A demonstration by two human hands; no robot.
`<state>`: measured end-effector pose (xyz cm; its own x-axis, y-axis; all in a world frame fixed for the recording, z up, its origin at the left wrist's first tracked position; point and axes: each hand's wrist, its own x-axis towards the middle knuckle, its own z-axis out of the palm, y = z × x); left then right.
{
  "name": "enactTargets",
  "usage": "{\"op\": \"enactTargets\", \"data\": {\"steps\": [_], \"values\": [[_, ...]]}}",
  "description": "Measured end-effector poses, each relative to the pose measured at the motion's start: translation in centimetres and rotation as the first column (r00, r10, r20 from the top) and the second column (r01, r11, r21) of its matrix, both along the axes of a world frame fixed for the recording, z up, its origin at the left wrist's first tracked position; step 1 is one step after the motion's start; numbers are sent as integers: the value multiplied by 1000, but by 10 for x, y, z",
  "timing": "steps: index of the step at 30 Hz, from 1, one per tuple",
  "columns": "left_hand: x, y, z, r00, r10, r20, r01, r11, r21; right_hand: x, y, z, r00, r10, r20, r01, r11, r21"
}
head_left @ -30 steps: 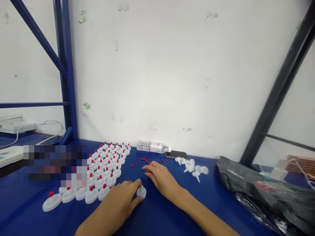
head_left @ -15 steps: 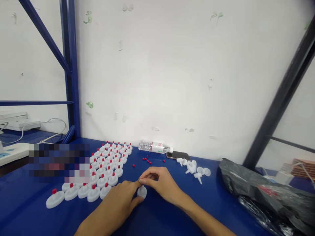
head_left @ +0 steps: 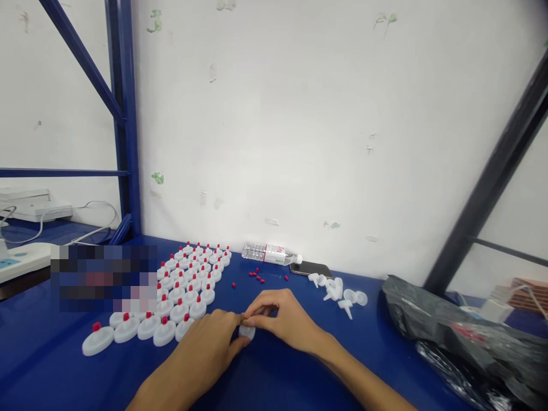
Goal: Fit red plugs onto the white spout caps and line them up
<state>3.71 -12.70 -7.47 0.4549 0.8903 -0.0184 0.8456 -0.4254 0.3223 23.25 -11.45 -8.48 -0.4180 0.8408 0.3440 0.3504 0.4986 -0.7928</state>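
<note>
My left hand (head_left: pixel 214 349) is closed around a white round nozzle cap (head_left: pixel 247 331), its thumb against the near edge. Over the cap's spout, my right hand (head_left: pixel 280 321) pinches thumb and fingertips together. Whatever lies between those fingertips is hidden, and the spout's tip is covered too. Left of my hands stand rows of white nozzle caps (head_left: pixel 164 332) with red tips, spouts upward. Several small loose red tip caps (head_left: pixel 258 278) lie beyond my hands. To the right is a loose group of white nozzle caps (head_left: pixel 345 305) without red tips, some on their sides.
A clear water bottle (head_left: pixel 270 253) lies along the wall beside a dark phone (head_left: pixel 311 269). Grey and black plastic bags (head_left: pixel 462 337) cover the right side of the blue table (head_left: pixel 282 388). A white power strip (head_left: pixel 29 257) is at far left, near a blue metal post (head_left: pixel 127 125).
My right fingertips sit slightly lower over the nozzle cap, hiding more of its spout. My left hand still holds the cap in nearly the same place. The camera view has shifted a little.
</note>
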Motion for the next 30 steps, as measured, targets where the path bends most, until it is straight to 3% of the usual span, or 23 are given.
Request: {"op": "enactTargets", "data": {"steps": [4,8,12,17,26,30], "values": [[-1,1,0,1000,4,-6,-4,1000,-2,-2,-1,-1,998,-15,62,11,998,68],[0,-1,0,999,3,-36,-2,1000,17,-4,1,-3,998,-28,52,27,999,21],[6,-9,8,990,34,-135,-23,996,81,-5,2,-5,1000,-23,-2,22,998,-53],[14,-19,21,987,-24,-158,41,994,104,-7,0,-9,999,-9,-36,8,999,-38],[11,-15,27,976,-41,-214,40,999,-9,1,0,-3,980,187,-62,-197,929,-313],[-4,-18,27,990,-12,-139,10,1000,-11,13,11,-4,998,42,-48,-54,955,-290]]}}
